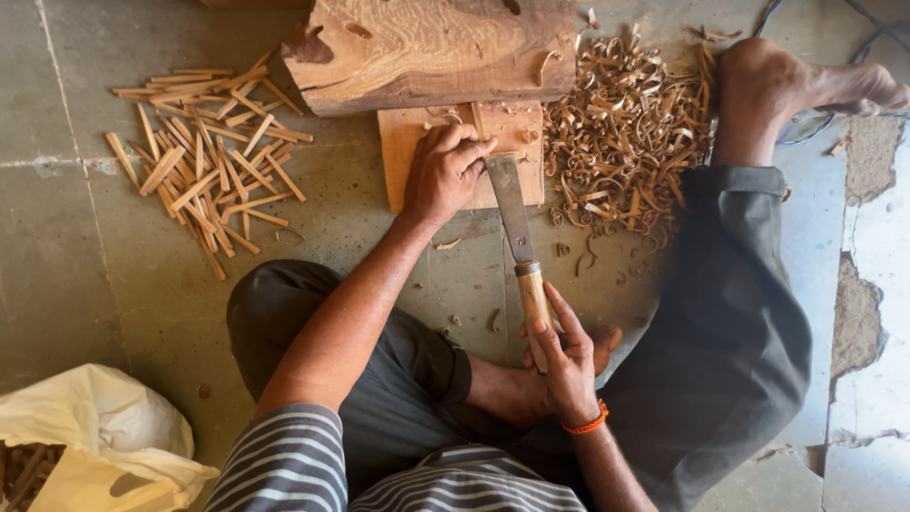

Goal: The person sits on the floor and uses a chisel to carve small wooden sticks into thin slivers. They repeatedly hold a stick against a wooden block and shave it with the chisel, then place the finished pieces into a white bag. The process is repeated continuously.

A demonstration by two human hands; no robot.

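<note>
The right hand (561, 358) is gripping the wooden handle of a broad-bladed knife (517, 237), its blade reaching ahead to the left hand (444, 171), which is closing on a thin wooden stick (477, 120) over a small board (408, 142); shavings (626, 133) are lying right of it.

Ahead of you the log (427, 52) blocks the way, with the board (403, 156) tucked against it. To your left, a bare strip of floor (341, 218) runs between the board and the sticks (204, 156). To your right, the shavings (621, 133) fill the ground up to your raised leg (730, 313). The bag (104, 441) closes the near left corner. Open floor lies between your knees, under the blade (512, 204).
</note>
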